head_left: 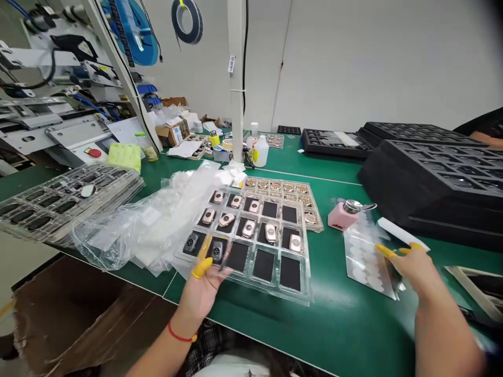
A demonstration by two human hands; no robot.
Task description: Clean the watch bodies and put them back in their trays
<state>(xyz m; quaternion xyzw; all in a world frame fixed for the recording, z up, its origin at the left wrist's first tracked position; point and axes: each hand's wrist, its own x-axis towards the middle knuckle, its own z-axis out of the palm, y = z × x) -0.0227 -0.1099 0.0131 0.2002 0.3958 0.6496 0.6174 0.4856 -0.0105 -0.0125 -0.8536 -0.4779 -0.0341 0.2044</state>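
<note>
My left hand, a yellow cover on a fingertip, is over the front edge of a clear tray. Its fingers close on something thin and blurred that I cannot make out. In that tray lie several pinkish watch-like cases and two dark ones; other pockets show bare black pads. On the right, my right hand has its yellow-tipped fingers apart at the right edge of a clear sheet with round whitish stickers. Part of that hand's underside is hidden.
A pink pump bottle stands between the tray and black foam trays. Crumpled plastic bags and stacked clear trays lie left. A white post rises behind. A white strip is beside my right hand.
</note>
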